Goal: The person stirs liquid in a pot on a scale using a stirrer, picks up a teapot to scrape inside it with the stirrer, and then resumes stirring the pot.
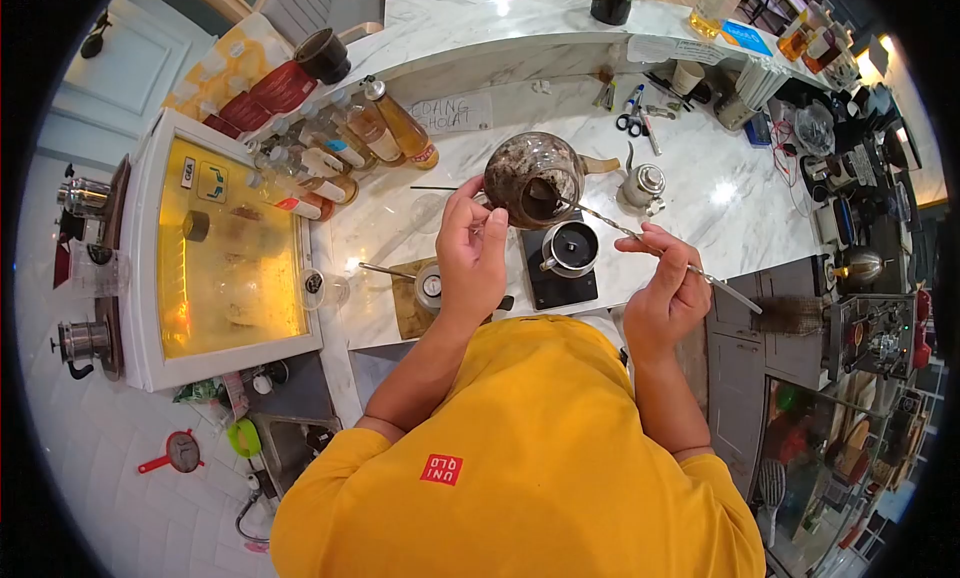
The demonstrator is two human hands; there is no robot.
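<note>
Head view: curling the left hand's fingers and thumb round the side of the tilted glass pot, holding it at twelve o'clock, ahead of the chest, and pinching a twisted spoon between the right hand's thumb and fingertips, reaching into the mouth. Probably working best by bracing the pot, scraping lightly and sparing the metal cup at five o'clock on the black scale. Minding, from the pot, the kettle at three, bottles at ten and the counter's edge at six; finding more room beyond the kettle.
</note>
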